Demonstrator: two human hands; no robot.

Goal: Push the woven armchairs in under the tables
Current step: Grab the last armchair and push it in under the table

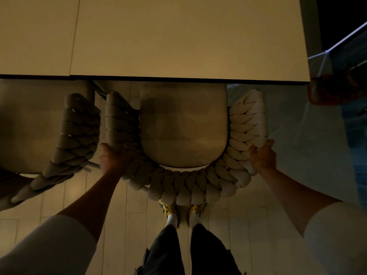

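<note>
A woven armchair [184, 187] with a thick braided back and a pale seat cushion [183, 128] stands directly in front of me, its front tucked under the edge of a light table [178, 36]. My left hand [112, 158] grips the braided rim at the chair's left rear corner. My right hand [262, 156] grips the rim at the right rear corner. A second woven armchair [77, 135] stands close on the left, its seat partly under the adjoining table [35, 36].
My feet in yellow shoes [181, 210] stand just behind the chair back on pale floor planks. A brown object [335, 90] and blue surfaces lie off the table's right end. The two chairs' arms nearly touch.
</note>
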